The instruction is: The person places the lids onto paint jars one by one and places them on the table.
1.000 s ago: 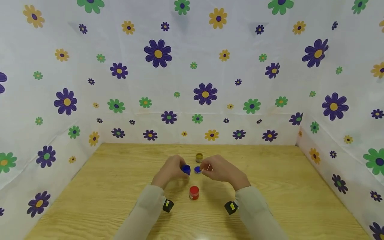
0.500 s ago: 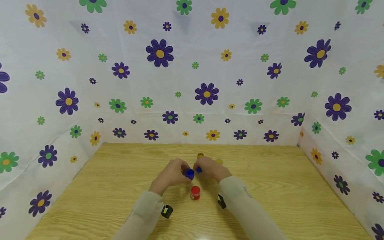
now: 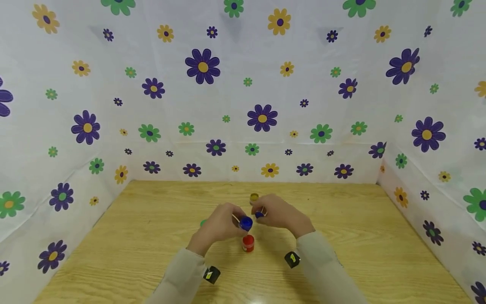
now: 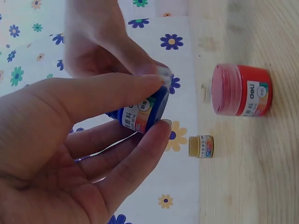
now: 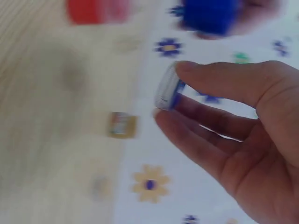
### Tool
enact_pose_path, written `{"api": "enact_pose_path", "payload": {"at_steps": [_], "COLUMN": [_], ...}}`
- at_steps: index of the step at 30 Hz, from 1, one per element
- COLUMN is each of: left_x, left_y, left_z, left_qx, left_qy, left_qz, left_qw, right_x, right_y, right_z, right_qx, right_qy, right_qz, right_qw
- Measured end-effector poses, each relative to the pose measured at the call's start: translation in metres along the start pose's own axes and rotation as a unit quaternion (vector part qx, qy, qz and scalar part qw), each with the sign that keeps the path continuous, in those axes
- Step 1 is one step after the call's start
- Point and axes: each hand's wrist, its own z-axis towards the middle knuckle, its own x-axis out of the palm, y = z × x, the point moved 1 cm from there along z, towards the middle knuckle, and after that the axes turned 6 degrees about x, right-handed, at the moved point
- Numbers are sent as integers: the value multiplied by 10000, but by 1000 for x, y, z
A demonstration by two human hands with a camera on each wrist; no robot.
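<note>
Above a wooden counter, a person's left hand is gripping an open, round blue paint jar near a cylindrical red jar; the right hand is pinching a blue-and-white disc lid.

"deli" on the red jar; Chinese print, barely legible, on the blue jar and yellow jar.

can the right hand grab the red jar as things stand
Probably not yet: the right hand pinches the blue lid, though the path to the red jar looks free.
</note>
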Motion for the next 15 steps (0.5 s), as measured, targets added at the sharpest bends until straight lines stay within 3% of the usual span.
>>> {"api": "enact_pose_path", "payload": {"at_steps": [4, 8, 15], "left_x": [2, 4, 7], "left_y": [-6, -14, -23], "left_z": [-3, -5, -9], "left_qx": [-22, 161, 362], "left_qy": [33, 75, 113], "left_qz": [-69, -85, 30], "left_qw": [10000, 9998, 9993], "right_x": [-14, -17, -15], "right_y": [12, 20, 27], "right_z": [-25, -43, -53], "right_qx": [-191, -424, -761], "right_qy": [-136, -160, -368], "right_qz": [195, 546, 596], "right_qw": [9995, 9975, 9946]}}
